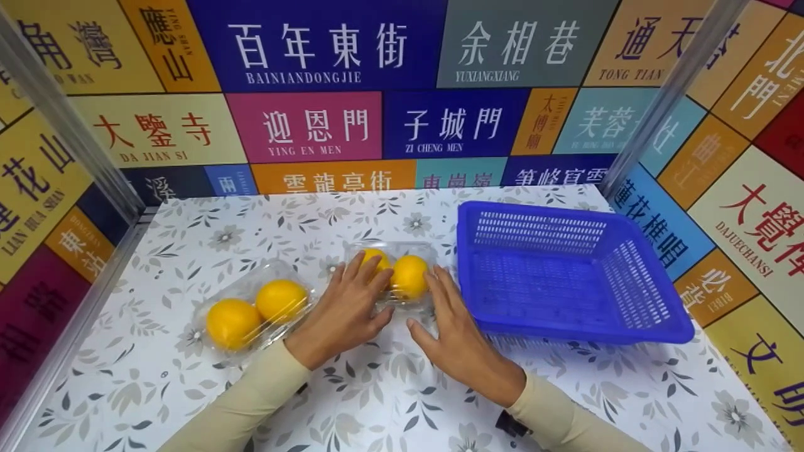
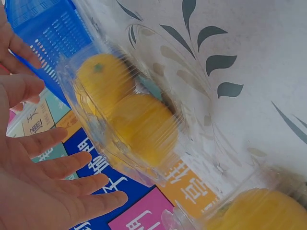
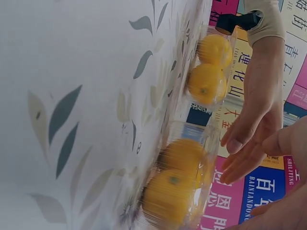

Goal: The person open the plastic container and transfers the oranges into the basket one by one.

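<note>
A clear plastic box (image 1: 411,247) with yellow-orange oranges (image 1: 410,277) in it lies mid-table and looks closed. Over its left side is my left hand (image 1: 345,307), fingers spread and covering part of one fruit in the head view. My right hand (image 1: 461,336) hovers at the box's right side, fingers extended. The left wrist view shows a gap between my left hand and this box (image 2: 98,127); neither hand grips anything. To the left lies a second clear box, also with oranges (image 1: 233,322), near my left forearm.
A blue plastic basket (image 1: 471,301) with slotted sides stands at the right, close to my right hand. The table (image 1: 389,408) wears a white leaf-patterned cover. Printed panels (image 1: 301,125) wall the back and sides, with metal posts (image 1: 669,100) at the rear corners.
</note>
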Demonstrator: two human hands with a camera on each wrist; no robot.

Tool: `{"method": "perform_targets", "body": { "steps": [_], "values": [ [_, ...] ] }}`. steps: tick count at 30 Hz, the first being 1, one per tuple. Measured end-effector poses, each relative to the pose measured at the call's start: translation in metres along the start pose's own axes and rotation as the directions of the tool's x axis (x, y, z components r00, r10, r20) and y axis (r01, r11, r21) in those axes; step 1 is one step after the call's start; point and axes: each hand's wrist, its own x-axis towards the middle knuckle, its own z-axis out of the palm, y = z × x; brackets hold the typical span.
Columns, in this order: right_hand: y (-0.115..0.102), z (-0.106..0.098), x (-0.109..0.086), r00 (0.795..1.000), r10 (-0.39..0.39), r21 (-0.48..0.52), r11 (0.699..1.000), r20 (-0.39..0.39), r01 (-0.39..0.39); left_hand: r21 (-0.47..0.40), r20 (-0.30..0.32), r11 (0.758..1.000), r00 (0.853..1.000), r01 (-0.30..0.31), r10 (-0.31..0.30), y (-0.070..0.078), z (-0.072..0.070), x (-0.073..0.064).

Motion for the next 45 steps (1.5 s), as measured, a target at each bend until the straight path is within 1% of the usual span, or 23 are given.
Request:
{"method": "perform_targets", "body": {
  "steps": [4, 9, 13, 16, 20, 25, 28, 31, 35, 38, 41, 45],
  "values": [
    [0.003, 0.003, 0.000, 0.999, 0.044, 0.016, 0.999, 0.030, -0.045, 0.008, 0.013, 1.000, 1.000, -0.005, 0.005, 0.000, 0.001, 0.001],
    [0.009, 0.009, 0.000, 0.996, 0.071, 0.033, 0.997, 0.053, -0.073, 0.015, 0.045, 1.000, 0.999, -0.003, 0.002, 0.000, 0.002, 0.004],
    [0.013, 0.011, 0.000, 0.990, 0.108, 0.050, 0.992, 0.088, -0.113, 0.021, 0.046, 1.000, 0.999, -0.018, 0.017, 0.000, 0.004, 0.006],
    [0.017, 0.012, 0.001, 0.989, 0.123, 0.071, 0.989, 0.084, -0.129, 0.027, 0.034, 0.999, 0.999, -0.036, 0.035, 0.000, 0.005, 0.007],
    [0.021, 0.014, 0.003, 0.988, 0.143, 0.095, 0.984, 0.064, -0.148, 0.041, 0.038, 0.998, 0.998, -0.049, 0.048, 0.001, 0.006, 0.009],
    [0.024, 0.017, 0.005, 0.980, 0.178, 0.121, 0.975, 0.084, -0.188, 0.033, 0.052, 0.998, 0.998, -0.045, 0.043, 0.004, 0.006, 0.012],
    [0.025, 0.018, 0.008, 0.971, 0.215, 0.153, 0.961, 0.107, -0.230, 0.020, 0.046, 0.998, 0.998, -0.052, 0.051, 0.005, 0.006, 0.015],
    [0.028, 0.018, 0.009, 0.956, 0.261, 0.184, 0.941, 0.130, -0.282, 0.011, 0.043, 0.998, 0.997, -0.062, 0.062, 0.005, 0.006, 0.017],
    [0.031, 0.018, 0.010, 0.929, 0.336, 0.255, 0.895, 0.156, -0.367, -0.002, 0.062, 0.998, 0.996, -0.061, 0.061, 0.006, 0.007, 0.020],
    [0.034, 0.018, 0.011, 0.912, 0.376, 0.304, 0.861, 0.163, -0.409, -0.007, 0.076, 0.998, 0.995, -0.058, 0.058, 0.007, 0.008, 0.024],
    [0.035, 0.019, 0.011, 0.910, 0.383, 0.315, 0.854, 0.160, -0.415, -0.002, 0.081, 0.998, 0.995, -0.059, 0.059, 0.008, 0.009, 0.028],
    [0.036, 0.021, 0.011, 0.912, 0.383, 0.311, 0.857, 0.148, -0.411, -0.002, 0.096, 0.999, 0.994, -0.054, 0.054, 0.010, 0.010, 0.032]
  ]
}}
